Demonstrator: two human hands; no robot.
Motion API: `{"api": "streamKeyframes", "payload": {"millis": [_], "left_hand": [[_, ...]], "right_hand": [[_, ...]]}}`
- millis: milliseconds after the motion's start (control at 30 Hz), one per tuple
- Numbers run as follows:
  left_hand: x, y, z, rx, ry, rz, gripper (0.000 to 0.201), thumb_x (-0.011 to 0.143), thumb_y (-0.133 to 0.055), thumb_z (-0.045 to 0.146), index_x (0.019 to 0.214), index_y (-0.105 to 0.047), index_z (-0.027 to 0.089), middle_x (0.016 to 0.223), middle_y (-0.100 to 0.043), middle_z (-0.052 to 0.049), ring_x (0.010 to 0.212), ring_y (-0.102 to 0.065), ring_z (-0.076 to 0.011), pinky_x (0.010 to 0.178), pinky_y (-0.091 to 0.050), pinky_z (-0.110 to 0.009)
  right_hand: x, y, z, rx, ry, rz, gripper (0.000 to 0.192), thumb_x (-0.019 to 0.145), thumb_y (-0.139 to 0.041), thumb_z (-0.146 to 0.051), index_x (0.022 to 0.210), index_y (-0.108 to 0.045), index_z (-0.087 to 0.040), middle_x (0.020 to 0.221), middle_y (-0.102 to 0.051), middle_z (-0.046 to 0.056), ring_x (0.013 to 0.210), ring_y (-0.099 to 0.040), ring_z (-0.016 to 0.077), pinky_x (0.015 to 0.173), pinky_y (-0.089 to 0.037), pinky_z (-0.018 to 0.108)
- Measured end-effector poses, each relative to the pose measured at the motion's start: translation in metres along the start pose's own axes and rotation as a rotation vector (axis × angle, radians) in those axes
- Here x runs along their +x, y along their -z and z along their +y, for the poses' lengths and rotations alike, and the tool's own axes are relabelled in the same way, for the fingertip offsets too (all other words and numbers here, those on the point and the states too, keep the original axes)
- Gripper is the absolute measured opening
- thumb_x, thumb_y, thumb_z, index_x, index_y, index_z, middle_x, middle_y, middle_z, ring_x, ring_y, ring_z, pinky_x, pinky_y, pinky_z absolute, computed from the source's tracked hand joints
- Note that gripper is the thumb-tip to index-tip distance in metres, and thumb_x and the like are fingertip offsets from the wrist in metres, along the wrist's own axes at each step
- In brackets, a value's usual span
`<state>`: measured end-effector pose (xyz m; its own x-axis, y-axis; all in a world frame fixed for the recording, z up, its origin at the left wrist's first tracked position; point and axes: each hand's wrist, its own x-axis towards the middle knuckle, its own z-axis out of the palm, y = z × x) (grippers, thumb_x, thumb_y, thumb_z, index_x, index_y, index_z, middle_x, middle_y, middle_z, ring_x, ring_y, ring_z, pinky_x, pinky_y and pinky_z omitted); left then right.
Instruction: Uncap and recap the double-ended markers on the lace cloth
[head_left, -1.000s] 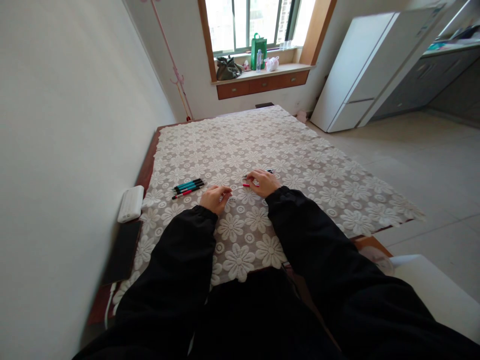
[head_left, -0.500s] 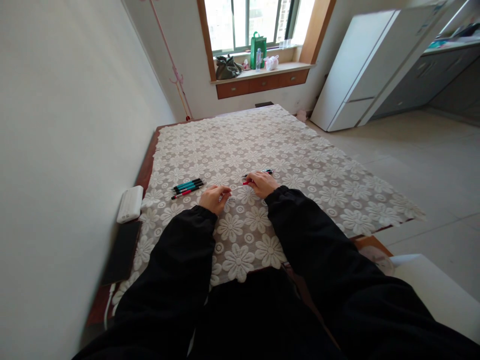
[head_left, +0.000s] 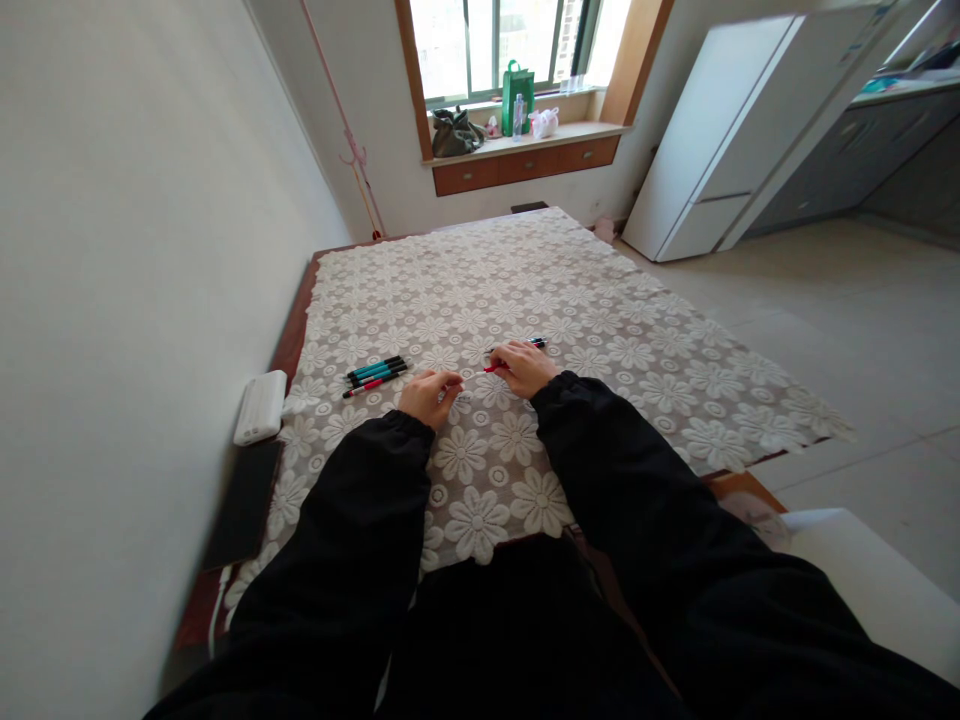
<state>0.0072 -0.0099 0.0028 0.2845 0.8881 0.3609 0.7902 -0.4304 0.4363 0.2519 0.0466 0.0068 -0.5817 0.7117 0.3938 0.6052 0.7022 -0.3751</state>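
My left hand [head_left: 433, 396] rests over the lace tablecloth [head_left: 459, 455], its thumb and fingertips pinched on the end of a thin pale rod that looks like a pen refill. Between the fingers of my right hand [head_left: 525, 366] sits a small red pen part [head_left: 492, 369], its tip pointing toward the left hand. Most of that part is hidden by the fingers. Just beyond the right hand lies a dark pen [head_left: 538, 343], partly covered. Left of my left hand, several teal and black pens [head_left: 376, 368] lie side by side, with a red and black pen [head_left: 369, 386] nearest me.
Along the table's left edge are a white power bank [head_left: 260, 408] and a black flat device [head_left: 244, 505] with a white cable [head_left: 217, 610]. A white wall [head_left: 135, 300] rises close on the left. At front right stands a white chair or box-like thing [head_left: 862, 560].
The red part in my right hand has shifted very slightly left and down, toward the left hand. Both hands otherwise keep their places, and the pens lie unmoved.
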Motion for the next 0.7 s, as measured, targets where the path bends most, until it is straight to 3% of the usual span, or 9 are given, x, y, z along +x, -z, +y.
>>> {"api": "streamKeyframes", "payload": {"millis": [700], "left_hand": [[-0.0003,0.0014,0.0015,0.000,-0.004,-0.003,0.018,0.089,-0.061,0.033,0.098,-0.072,0.023,0.084,-0.070,-0.003,0.080,-0.067,-0.0176,0.081,-0.053,-0.032]], "right_hand": [[-0.0008,0.0037,-0.0061,0.001,0.011,-0.011,0.009,0.088,-0.056,-0.019,0.094,-0.063,-0.021,0.095,-0.069,0.006,0.093,-0.059,0.0227,0.084,-0.040,0.034]]}}
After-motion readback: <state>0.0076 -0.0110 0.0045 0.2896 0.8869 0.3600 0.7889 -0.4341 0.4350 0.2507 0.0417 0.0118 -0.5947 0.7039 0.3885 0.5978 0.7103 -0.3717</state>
